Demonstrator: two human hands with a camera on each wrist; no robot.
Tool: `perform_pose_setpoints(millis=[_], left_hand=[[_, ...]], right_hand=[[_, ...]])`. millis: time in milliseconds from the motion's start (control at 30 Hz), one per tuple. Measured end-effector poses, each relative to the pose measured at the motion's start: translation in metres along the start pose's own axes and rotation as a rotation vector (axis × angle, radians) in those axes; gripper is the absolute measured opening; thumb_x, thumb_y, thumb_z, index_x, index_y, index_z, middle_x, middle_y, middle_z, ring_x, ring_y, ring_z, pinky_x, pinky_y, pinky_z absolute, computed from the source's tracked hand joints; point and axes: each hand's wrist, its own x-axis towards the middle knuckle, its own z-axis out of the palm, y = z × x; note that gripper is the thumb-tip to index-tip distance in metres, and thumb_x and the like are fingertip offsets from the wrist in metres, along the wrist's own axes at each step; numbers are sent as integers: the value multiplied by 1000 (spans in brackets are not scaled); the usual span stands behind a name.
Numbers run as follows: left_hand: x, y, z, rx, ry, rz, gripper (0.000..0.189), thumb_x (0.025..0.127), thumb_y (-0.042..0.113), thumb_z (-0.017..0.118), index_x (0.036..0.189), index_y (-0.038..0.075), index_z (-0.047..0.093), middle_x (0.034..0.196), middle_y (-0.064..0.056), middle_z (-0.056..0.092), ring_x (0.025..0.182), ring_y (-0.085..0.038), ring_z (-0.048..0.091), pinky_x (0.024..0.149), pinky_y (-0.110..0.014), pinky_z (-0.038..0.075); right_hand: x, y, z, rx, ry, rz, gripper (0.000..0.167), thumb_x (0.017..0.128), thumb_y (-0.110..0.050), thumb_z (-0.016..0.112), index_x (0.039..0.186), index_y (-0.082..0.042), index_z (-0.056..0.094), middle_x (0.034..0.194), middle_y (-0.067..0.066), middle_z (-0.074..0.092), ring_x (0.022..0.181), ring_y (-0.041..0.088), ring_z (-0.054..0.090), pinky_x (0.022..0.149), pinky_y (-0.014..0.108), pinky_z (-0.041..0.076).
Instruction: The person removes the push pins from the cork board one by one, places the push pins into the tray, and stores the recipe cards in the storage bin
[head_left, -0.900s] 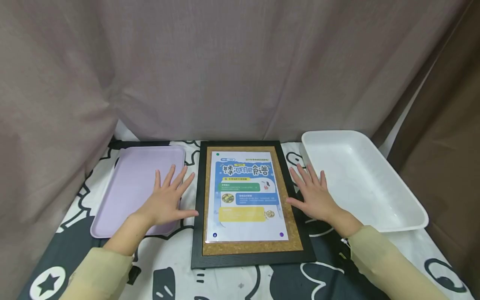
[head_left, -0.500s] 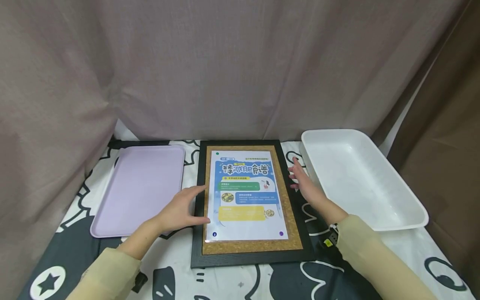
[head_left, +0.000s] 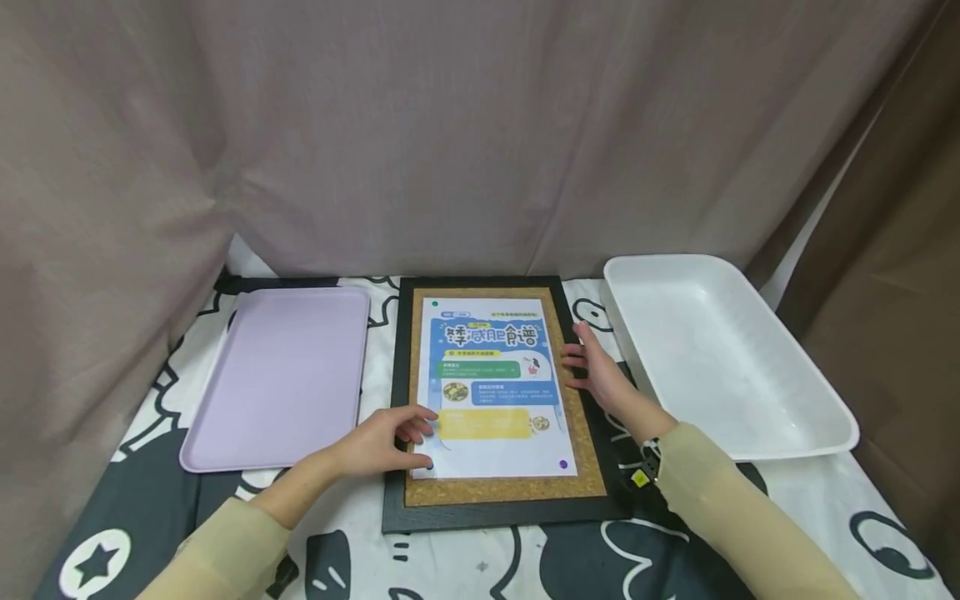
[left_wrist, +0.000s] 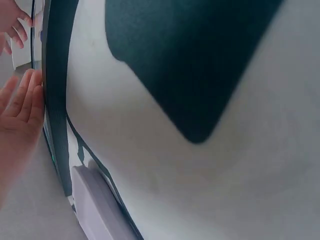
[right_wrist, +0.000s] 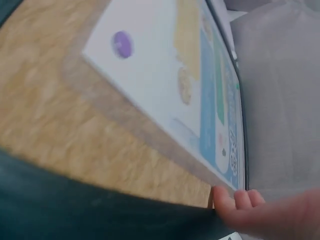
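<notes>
Our left hand (head_left: 378, 442) moved in to blue pin (head_left: 430, 467), lower centre, fingers apart; right hand (head_left: 604, 379), loosely apart, now over corkboard (head_left: 495, 494), centre right; pin seems reachable.

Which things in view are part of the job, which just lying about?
Likely the job, left hand and right hand being at its edges:
board
poster
purple pin

Likely just lying about, no hand on them:
lilac tray
white tub
</notes>
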Motion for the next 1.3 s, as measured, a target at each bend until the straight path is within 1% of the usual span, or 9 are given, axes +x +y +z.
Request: perform_pose_setpoints(millis=[233,467,533,667,767,900,1100,1200,1300], left_hand=[[-1,-3,5,52,-11,6,47,79,24,75,117,4,59,102,-1,64,87,-11,59,80,-24,50],[-3,-7,7,74,-15,12,41,79,21,74,113,4,61,100,-1,65,86,-9,59,79,-22,50],[-3,-7,7,82,-18,10,39,79,20,74,112,5,61,100,0,65,85,-8,59,79,-22,50],[-2,-6,8,111,-44,15,33,81,17,72,110,5,63,92,1,63,80,-7,56,74,-21,49],[2,-3,7,138,-65,16,29,80,15,72,105,4,64,85,1,61,76,-8,53,69,-20,47],[7,4,5,184,-81,-16,22,78,13,74,98,6,66,77,4,58,70,-6,50,64,-19,45],[10,13,5,277,-119,-31,9,80,13,72,87,11,66,69,8,53,65,-4,45,59,-18,41],[11,16,5,282,-137,-30,4,82,11,70,82,10,66,67,7,54,64,-5,45,58,-19,41],[13,18,6,282,-159,-49,7,83,9,68,77,11,65,65,6,54,62,-5,45,57,-19,41]], right_hand=[[12,-4,3,74,69,165,73,97,-55,26,148,-4,15,134,18,37,108,22,42,82,35,45],[21,-7,4,-54,42,267,62,98,-42,38,144,-3,28,139,18,38,109,23,44,78,28,49],[23,-7,6,-110,31,268,57,97,-38,41,141,-2,34,137,18,41,108,23,46,75,26,49],[26,-5,7,-291,12,217,52,96,-24,46,140,2,35,132,21,46,105,23,51,77,27,51],[26,-4,6,-429,21,177,54,95,-18,49,142,1,32,131,23,47,103,25,54,79,30,51],[27,-4,4,-530,27,142,60,91,-12,54,144,1,29,122,23,51,93,24,57,74,28,50],[28,-3,1,-542,4,99,68,86,-5,60,144,4,26,92,12,54,76,17,57,65,23,47],[28,-3,1,-529,1,92,70,85,-3,62,144,3,25,87,9,52,71,15,57,62,22,48],[29,-1,2,-550,9,86,70,84,-2,63,144,3,26,86,9,52,69,14,57,61,21,48]])
